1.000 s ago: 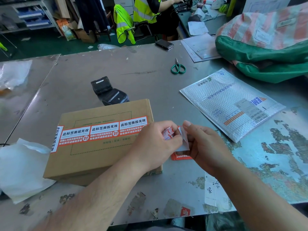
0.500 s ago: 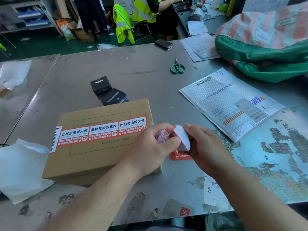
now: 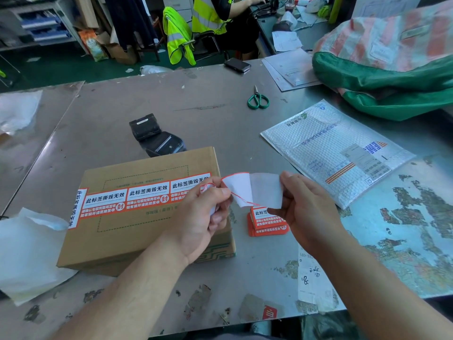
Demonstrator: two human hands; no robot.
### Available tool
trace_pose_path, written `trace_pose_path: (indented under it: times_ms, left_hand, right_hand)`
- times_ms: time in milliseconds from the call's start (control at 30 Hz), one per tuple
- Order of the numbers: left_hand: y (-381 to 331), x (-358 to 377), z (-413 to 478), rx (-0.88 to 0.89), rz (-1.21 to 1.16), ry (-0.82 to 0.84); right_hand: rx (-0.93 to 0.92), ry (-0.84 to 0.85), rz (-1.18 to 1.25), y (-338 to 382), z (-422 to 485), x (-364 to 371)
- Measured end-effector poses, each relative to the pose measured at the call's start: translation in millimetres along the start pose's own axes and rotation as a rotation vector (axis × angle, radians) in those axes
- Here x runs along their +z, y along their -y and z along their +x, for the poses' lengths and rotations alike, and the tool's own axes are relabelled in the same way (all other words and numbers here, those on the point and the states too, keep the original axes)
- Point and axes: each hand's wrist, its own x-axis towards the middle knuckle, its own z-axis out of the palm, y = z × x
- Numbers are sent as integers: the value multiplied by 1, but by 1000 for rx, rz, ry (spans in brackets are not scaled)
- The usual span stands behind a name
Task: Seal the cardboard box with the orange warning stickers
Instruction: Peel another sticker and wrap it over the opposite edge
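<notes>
A brown cardboard box [image 3: 137, 224] lies on the metal table, with a row of orange warning stickers [image 3: 144, 196] across its top and one wrapping over the left edge. My left hand [image 3: 206, 217] pinches an orange-edged sticker [image 3: 236, 190], seen from its white back. My right hand [image 3: 304, 212] pinches the white backing paper [image 3: 267, 190], pulled partly off the sticker. Both hands hover just right of the box's near right corner. A small stack of orange stickers [image 3: 266, 223] rests on the table under my right hand.
A black label printer [image 3: 157, 137] sits behind the box. Green scissors [image 3: 257, 99] lie farther back. A bubble mailer [image 3: 335, 150] lies to the right, a green and striped sack [image 3: 392, 69] beyond it. White paper [image 3: 27, 253] lies left of the box. A person in a yellow vest sits behind.
My hands have moved apart, the right one drawing the backing paper to the right, so the sticker and backing now spread open between them. The box has not moved.
</notes>
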Motion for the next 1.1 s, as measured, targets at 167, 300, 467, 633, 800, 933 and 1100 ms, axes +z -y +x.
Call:
trace_pose_path:
  times_ms: [167, 300, 467, 633, 800, 933, 1100]
  left_hand:
    - [1, -3, 2, 8, -70, -25]
    - [-1, -8, 3, 22, -169, -50]
    - [1, -10, 5, 7, -207, -83]
    - [3, -12, 9, 0, -163, -9]
    - [2, -5, 10, -40, -50, -15]
    - [-1, 4, 11, -44, 63, -88]
    - [1, 6, 15, -63, 73, -107]
  right_hand:
    - [-88, -75, -35, 6, 2, -1]
    - [-83, -116, -11, 17, 7, -9]
    - [-80, -88, -24, 17, 5, -7]
    - [-132, -54, -54, 15, 1, -3]
    - [-185, -19, -173, 15, -2, -1]
    - [-184, 14, -189, 16, -4, -1]
    - [-198, 29, -184, 17, -4, 0]
